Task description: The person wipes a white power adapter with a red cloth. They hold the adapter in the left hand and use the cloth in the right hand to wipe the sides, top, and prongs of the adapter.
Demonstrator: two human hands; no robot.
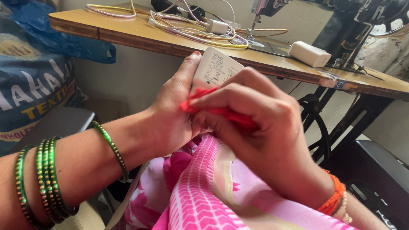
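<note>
held upright over the lap: a small white rectangular plastic charger block point(215, 70), long axis running up and slightly right, printed face turned toward the camera. clamped from the left by the left hand point(170, 113), thumb point(187, 68) laid along the block's left edge up to its top corner, remaining fingers hidden behind; grip closed on the block.

crossing in front of the block's lower half: a thin red strip, probably a plastic tool or a bit of cloth point(221, 111), too blurred to settle which. long axis nearly level, dipping to the right, so almost square to the block's axis. pinched in the right hand point(260, 127), fingers curled tight over it, grip closed on the strip, left tip poking out at the block's bottom left corner, touching or very nearly touching the left palm.

block up and left of the right grip, just behind the knuckles; both hands in contact range, right hand nearer the camera.

below the hands: pink and white patterned fabric point(204, 191) draped over the lap. green glass bangles point(47, 179) on the left forearm, orange thread band point(334, 196) on the right wrist.

well behind: wooden counter point(128, 32) carrying coiled striped cables point(191, 30), a second white charger block point(309, 54) and a black sewing machine point(358, 25).
</note>
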